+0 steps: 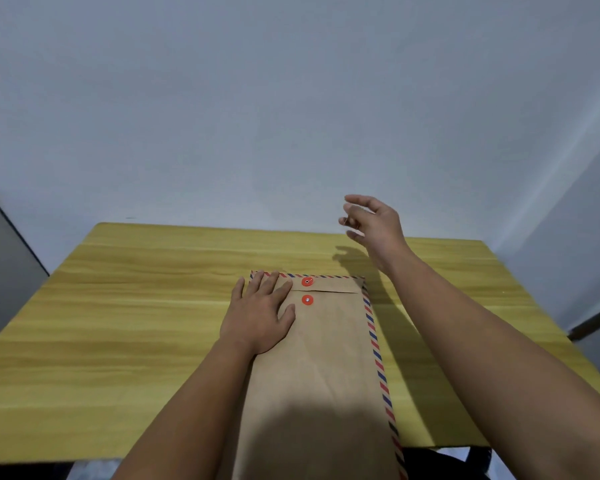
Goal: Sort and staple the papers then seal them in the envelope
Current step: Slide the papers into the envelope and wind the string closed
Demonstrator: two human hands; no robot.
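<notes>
Kraft envelope (pixel 326 358): lies flat along the middle of the bench (pixel 118 323), flap end away from the person, near end hanging over the front edge toward the lap.
Flap: folded down, its edge sitting between the two red buttons.
Upper button (pixel 307 281): on the flap; a short pale mark crosses it, perhaps string, too small to tell.
Lower button (pixel 307 300): on the body just below the flap edge.
Papers: none in sight; by my judgement they are already inside, though nothing shows it.
Left hand (pixel 260 317): spread flat, palm down on the envelope's far left corner, fingertips reaching the striped border, thumb just beside the lower button; it grips nothing, only presses.
Right hand (pixel 371 223): raised clear of the bench beyond the far right corner, fingers loosely curled toward the thumb; blurred, so whether it pinches a string I cannot tell.
Step in hand: likely the closing, winding a tie around the buttons.
How to do it well: keep the left palm's weight on so the flap stays shut and the envelope does not slide; draw any string taut before each turn; loop in a figure of eight from upper to lower button; keep the thumb clear of the lower button.
Risk: lifting the left hand early may let the flap spring up, and the overhanging end may pull the envelope off the bench.
</notes>
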